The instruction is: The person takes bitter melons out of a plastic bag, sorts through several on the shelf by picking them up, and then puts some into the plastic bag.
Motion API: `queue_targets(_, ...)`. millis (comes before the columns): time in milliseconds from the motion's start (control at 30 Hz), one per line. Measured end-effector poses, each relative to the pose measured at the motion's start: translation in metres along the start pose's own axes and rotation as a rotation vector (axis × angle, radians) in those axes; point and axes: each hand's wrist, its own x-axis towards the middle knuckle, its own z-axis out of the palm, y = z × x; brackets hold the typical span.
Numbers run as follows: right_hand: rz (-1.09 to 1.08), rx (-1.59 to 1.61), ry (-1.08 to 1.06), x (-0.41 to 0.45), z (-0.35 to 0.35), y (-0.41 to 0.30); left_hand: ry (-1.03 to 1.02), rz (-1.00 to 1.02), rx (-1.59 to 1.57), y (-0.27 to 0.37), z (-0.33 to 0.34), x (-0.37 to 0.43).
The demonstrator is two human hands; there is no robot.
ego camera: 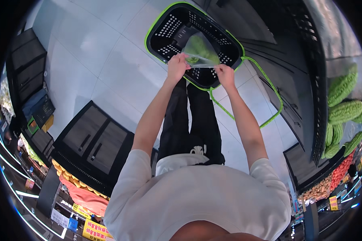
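Observation:
A clear plastic produce bag [205,64] hangs between my two hands, with green bitter melon [197,45] visible through its film. Its mouth edge is pinched on one side by my left hand [178,64] and on the other by my right hand [224,73]. Below the bag is a black shopping basket [169,25] with a bright green rim and perforated walls. Whether the bag rests on the basket's floor I cannot tell. The basket's green handle [267,76] is folded out to the right.
More bitter melons [345,111] lie on the black-edged display stand [318,90] at right, with red and tan produce beyond. To the left stands a dark cabinet [93,141] topped with yellow fruit [75,180]. Farther left, another basket [43,111] is visible above the tiled floor [114,69].

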Motion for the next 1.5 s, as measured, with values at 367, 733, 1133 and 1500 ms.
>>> queue_targets(367,0.285,-0.234,-0.068,0.075,0.113,0.147,-0.012,0.136,0.543,-0.166,0.063,0.116)
queue_targets(733,0.465,0.563,0.073,-0.048,0.087,0.087,-0.239,-0.01,0.595,-0.219,0.109,0.098)
queue_targets(1133,0.854,0.294,-1.021,-0.333,0.109,0.264,-0.519,-0.097,0.435,-0.234,0.078,0.013)
queue_targets(1500,0.948,-0.636,-0.911,-0.387,0.004,0.22,-0.451,-0.252,0.226,-0.22,0.014,-0.039)
